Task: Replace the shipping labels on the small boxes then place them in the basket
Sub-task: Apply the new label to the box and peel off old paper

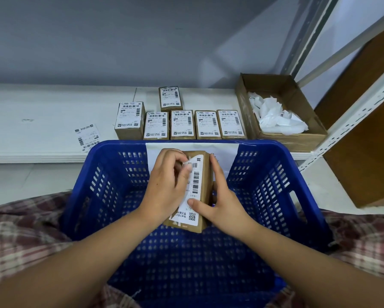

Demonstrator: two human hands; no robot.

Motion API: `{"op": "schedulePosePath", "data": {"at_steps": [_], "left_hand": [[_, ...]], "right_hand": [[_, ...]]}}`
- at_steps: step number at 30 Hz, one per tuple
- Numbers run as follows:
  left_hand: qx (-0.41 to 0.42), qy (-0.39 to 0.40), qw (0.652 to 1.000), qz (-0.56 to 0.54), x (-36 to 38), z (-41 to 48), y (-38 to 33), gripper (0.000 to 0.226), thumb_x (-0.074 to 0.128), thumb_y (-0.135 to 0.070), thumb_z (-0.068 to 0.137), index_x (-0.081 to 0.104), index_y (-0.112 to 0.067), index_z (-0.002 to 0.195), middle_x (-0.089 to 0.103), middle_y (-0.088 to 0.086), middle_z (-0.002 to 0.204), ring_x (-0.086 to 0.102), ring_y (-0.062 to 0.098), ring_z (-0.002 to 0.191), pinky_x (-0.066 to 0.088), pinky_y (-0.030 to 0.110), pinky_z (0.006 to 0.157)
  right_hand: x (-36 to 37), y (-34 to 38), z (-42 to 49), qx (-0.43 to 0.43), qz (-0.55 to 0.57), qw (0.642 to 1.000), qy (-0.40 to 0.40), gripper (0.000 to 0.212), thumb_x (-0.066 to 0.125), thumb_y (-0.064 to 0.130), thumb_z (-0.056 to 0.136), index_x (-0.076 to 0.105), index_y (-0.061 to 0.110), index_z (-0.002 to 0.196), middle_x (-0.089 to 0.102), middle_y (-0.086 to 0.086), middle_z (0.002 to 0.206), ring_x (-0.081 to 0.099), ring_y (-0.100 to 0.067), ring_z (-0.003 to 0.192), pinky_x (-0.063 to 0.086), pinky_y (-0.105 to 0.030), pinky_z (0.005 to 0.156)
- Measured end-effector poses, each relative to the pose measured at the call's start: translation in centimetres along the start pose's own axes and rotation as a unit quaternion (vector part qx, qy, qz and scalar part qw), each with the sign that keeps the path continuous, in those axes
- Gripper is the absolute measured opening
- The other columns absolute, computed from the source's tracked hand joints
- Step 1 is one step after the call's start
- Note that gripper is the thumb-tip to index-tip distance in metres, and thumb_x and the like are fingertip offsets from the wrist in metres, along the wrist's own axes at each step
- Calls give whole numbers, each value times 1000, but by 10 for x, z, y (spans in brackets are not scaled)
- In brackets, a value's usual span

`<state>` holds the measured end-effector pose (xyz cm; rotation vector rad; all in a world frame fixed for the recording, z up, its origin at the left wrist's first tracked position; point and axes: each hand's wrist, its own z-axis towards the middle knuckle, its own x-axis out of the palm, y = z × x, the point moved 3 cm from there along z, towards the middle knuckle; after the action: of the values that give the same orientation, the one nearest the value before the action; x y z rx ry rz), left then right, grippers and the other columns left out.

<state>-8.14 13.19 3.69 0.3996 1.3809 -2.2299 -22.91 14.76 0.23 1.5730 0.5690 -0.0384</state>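
Over the blue perforated plastic basket (264,185), the right hand (217,203) grips the small brown cardboard box (206,167) to steady it, while the left hand (164,187) pinches the top corner of its white shipping label (195,185), apparently to peel it.

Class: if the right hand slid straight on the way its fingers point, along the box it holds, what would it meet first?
Probably the white sheet on the far wall of the blue basket; the right hand points past the small box towards it. Depth is unclear.
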Motion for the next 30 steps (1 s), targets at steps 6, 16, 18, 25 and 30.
{"op": "schedulePosePath", "data": {"at_steps": [6,16,18,25,30], "left_hand": [[-50,-37,998,-7,-2,-3,-4,29,72,-13,82,50,-22,99,51,-12,92,51,2,89,39,7,77],[-23,-42,998,48,-4,2,0,12,59,-24,87,66,-15,92,51,-7,87,48,11,86,36,13,84],[-15,-45,996,69,-3,2,0,12,56,-22,87,65,-14,89,49,-10,86,42,6,85,30,6,82],[-5,-43,997,61,-3,2,0,7,56,-9,89,61,-11,86,49,-10,92,49,14,90,34,10,83],[3,-32,997,65,-2,3,2,8,54,-9,89,60,-11,84,51,-10,92,53,15,88,41,24,80]], "right_hand": [[1,6,-1,-3,-13,1000,-8,107,73,33,84,-10,56,146,60,19,117,66,-5,101,57,-27,85],[6,5,-1,-9,-59,998,18,110,75,36,81,-12,54,146,52,9,135,60,-8,110,53,-29,93],[6,5,0,-13,-53,998,32,109,74,38,82,-11,55,146,48,11,139,58,-10,115,51,-35,97],[9,2,3,-6,30,999,44,90,58,67,74,-3,68,140,54,11,138,61,-10,115,51,-40,99],[9,1,5,1,42,998,38,80,56,68,72,3,78,130,60,8,130,65,-11,109,52,-41,97]]}}
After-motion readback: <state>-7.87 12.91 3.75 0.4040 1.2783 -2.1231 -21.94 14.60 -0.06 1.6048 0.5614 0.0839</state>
